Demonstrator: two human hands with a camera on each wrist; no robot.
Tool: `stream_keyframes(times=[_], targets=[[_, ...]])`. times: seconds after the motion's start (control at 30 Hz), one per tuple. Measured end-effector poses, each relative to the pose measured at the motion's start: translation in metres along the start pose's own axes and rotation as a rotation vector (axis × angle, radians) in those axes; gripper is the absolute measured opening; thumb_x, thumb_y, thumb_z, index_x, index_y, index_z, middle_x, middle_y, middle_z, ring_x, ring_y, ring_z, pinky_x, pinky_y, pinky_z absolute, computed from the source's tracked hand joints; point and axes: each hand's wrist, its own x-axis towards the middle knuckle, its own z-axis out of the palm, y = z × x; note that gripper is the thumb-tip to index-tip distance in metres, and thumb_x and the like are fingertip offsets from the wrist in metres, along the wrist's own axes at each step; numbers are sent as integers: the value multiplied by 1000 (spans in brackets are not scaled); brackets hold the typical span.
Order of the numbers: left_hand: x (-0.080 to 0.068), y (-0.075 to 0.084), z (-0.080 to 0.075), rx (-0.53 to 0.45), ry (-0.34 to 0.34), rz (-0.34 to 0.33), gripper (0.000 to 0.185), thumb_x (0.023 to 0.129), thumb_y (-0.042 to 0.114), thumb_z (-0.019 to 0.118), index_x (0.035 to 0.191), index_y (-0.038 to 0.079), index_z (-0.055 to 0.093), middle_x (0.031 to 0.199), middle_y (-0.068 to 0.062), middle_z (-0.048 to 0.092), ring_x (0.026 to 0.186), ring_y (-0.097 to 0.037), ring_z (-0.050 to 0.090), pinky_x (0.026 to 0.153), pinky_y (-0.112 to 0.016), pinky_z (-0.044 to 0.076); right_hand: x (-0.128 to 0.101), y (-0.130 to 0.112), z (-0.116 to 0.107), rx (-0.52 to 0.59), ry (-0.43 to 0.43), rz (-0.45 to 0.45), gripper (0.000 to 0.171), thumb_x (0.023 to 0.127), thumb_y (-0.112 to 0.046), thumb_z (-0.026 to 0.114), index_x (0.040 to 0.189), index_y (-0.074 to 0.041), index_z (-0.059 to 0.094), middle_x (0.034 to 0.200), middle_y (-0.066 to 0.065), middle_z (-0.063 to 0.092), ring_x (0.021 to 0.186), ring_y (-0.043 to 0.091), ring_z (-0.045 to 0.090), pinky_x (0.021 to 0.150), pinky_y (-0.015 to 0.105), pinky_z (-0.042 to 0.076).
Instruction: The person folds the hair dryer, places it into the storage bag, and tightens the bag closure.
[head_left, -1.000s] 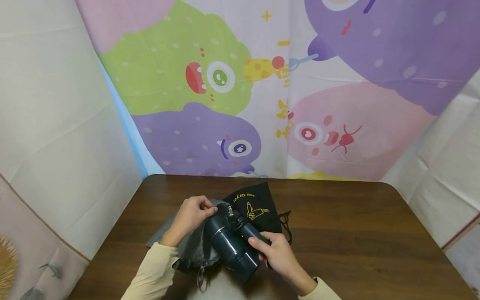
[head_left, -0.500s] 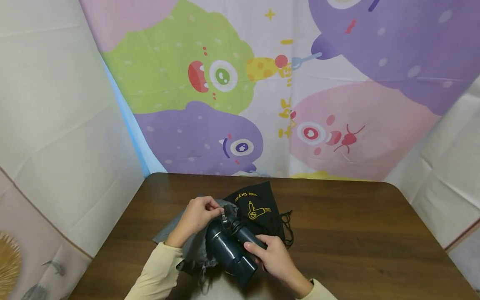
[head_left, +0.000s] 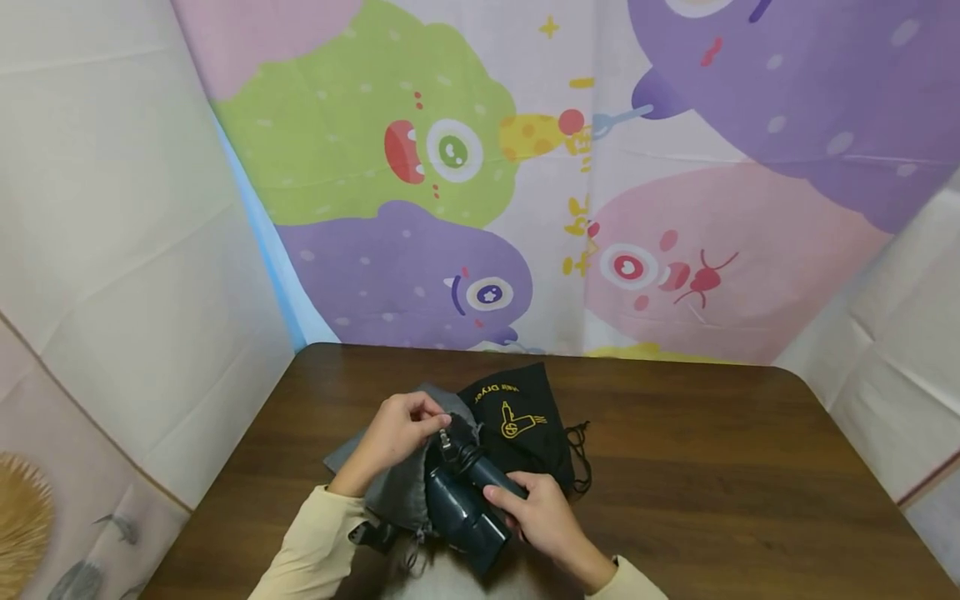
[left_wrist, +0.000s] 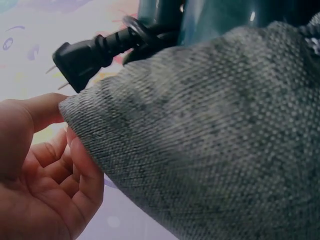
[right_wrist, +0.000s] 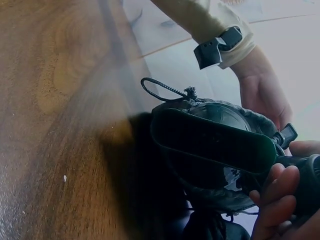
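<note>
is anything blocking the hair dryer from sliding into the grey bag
Nothing visible does. The left hand pinches the grey bag open by its rim, and the hair dryer, gripped by the right hand, sits at the mouth beside the plug.

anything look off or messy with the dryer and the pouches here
Nothing damaged or spilled. The hair dryer sits partly in the grey pouch, its plug poking out past the pouch's edge. The black pouch lies flat on the table.
</note>
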Motion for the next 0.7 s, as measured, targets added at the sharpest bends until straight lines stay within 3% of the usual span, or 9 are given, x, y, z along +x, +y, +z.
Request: stream_keyframes(times=[0.23, 0.43, 0.7], targets=[[-1, 2, -2, -22, -15, -17, 7, 88, 13, 70, 84, 7, 70, 62, -1, 56, 53, -12, 50, 51, -25, 43, 5, 3, -1, 43, 35, 41, 31, 91, -27, 68, 97, 4, 68, 53, -2, 49, 41, 6, 41, 42, 20, 37], [-5, 10, -2, -11, 37, -21, 7, 89, 14, 70, 85, 9, 71, 63, -2, 56, 54, -14, 50, 51, -26, 42, 9, 1, -2, 85, 50, 79, 35, 90, -30, 68, 95, 5, 67, 52, -3, 50, 40, 4, 44, 43, 19, 39], [-7, 24, 6, 86, 113, 79, 8, 88, 17, 71, 82, 12, 70, 67, 1, 63, 58, -9, 50, 55, -23, 41, 19, -1, 5, 126, 22, 112, 34, 91, -31, 66, 96, 3, 66, 54, -3, 50, 44, 5, 46, 44, 19, 41]])
